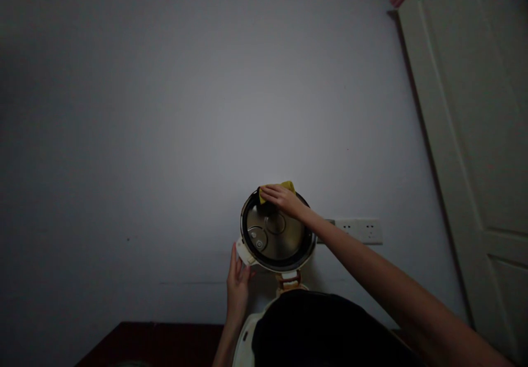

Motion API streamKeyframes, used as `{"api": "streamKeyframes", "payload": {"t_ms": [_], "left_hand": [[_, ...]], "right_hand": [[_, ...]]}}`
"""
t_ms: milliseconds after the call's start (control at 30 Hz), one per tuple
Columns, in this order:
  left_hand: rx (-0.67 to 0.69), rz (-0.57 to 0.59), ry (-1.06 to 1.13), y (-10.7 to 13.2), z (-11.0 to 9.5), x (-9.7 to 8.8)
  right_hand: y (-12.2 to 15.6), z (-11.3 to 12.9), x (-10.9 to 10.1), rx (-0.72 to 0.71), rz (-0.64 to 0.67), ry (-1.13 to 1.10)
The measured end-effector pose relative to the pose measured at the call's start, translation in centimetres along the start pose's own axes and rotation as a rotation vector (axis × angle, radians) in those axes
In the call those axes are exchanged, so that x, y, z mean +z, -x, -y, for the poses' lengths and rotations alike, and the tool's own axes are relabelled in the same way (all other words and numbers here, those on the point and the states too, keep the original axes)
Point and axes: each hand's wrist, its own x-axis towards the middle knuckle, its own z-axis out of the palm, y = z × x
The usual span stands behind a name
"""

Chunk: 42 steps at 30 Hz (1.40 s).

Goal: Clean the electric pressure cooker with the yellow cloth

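Observation:
The raised round lid (284,235) of what looks like a white electric cooker stands upright against the wall, its metal inner face turned toward me. My right hand (280,197) presses a yellow cloth (289,186) on the lid's upper rim, fingers closed over it. At the lid's lower left, my left hand (238,279) grips the white tab (244,252) on its edge, thumb in front. Below the lid is a brown-stained hinge (289,280). Part of the cooker's white body (245,342) shows beneath, largely covered by a big black shape I cannot make out.
Behind the lid is a pale wall (185,136), with a socket strip (358,231) to the right, partly behind my right arm. A dark red tabletop (165,345) lies at the bottom left. A panelled white door (466,108) stands at the right.

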Motion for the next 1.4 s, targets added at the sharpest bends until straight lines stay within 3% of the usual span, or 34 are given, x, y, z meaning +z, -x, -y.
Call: {"api": "streamKeyframes", "payload": {"t_ms": [267,500,700,900,1167,1400], "left_hand": [[-0.002,0.004,-0.012,0.2,-0.4,0.1],[0.01,-0.004,-0.003,0.2,-0.4,0.3],[0.016,0.005,-0.012,0.1,-0.2,0.1],[0.018,0.001,-0.025,0.3,-0.4,0.2],[-0.002,-0.007,-0.016,0.1,-0.2,0.1],[0.013,0.014,-0.024,0.1,-0.2,0.0]], "right_hand": [[-1.3,1.3,1.3,-0.072,0.076,-0.009],[-0.8,1.2,1.4,0.044,0.093,-0.005],[-1.1,1.2,1.6,0.047,0.099,-0.014],[-0.7,0.4,1.3,0.135,0.083,-0.007],[-2.5,2.2,1.1,0.07,0.138,-0.023],[-2.3,1.2,0.1,0.122,0.158,-0.017]]}}
